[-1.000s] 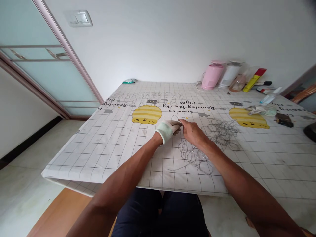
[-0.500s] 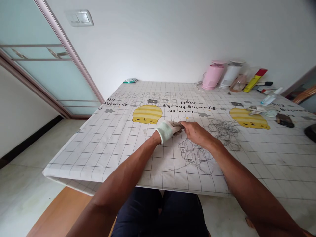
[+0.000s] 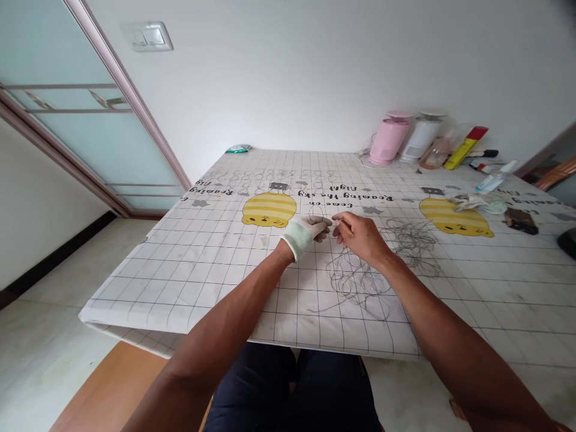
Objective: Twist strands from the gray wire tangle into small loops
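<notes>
Subject seated, both forearms reaching out over the table point(image 3: 180, 282). The left hand point(image 3: 306, 234), in a white knit glove, has its fingers drawn into a narrow pinch. A thin wire loop point(image 3: 316, 211) stands up just past those fingertips and appears held there. The right hand point(image 3: 360, 238), bare, sits close beside it, thumb and forefinger narrowly together near the loop (whether they grip a strand is too fine to tell from here). Step in hand, as judged: fine fingertip work on this one loop. The hold calls for a steady left pinch and careful right fingertips. A loose wire tangle point(image 3: 355, 282) lies just below the right hand, and a second wire tangle point(image 3: 411, 240) lies off to its right. A pink bottle point(image 3: 387, 141) stands well beyond both hands.
</notes>
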`<state>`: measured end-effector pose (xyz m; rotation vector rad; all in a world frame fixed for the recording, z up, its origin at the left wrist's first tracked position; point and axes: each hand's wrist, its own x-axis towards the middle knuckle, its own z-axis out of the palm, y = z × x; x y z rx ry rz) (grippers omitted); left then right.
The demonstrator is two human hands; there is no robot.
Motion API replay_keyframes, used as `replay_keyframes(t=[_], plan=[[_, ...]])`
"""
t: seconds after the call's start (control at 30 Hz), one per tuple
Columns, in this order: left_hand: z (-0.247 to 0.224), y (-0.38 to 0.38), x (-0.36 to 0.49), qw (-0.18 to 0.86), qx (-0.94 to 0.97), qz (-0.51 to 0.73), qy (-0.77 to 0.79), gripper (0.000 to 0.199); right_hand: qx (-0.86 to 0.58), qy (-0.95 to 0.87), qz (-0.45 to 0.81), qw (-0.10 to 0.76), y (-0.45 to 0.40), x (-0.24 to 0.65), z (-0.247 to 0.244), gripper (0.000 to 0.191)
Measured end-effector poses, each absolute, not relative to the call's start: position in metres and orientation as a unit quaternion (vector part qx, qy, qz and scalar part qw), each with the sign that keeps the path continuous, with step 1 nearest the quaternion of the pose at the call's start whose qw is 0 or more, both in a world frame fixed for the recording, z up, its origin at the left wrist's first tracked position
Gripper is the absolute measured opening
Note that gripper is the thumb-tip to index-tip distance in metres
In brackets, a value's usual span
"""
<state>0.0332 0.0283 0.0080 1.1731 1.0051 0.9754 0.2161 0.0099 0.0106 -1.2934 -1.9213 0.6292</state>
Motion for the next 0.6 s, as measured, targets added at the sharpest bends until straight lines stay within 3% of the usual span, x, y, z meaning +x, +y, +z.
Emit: replay_keyframes(t=[0.3, 0.43, 0.6], plan=[[0.007, 0.03, 0.03, 0.564, 0.473, 0.493, 0.464, 0.022, -0.478, -0.693, 0.269, 0.468, 0.003, 0.201, 0.006, 0.026], [0.008, 0.03, 0.031, 0.573, 0.466, 0.511, 0.44, 0.011, -0.466, -0.656, 0.296, 0.515, 0.002, 0.198, 0.01, 0.02], [0.008, 0.027, 0.029, 0.612, 0.475, 0.498, 0.39, 0.01, -0.46, -0.655, 0.305, 0.517, 0.0, 0.199, 0.016, 0.016]])
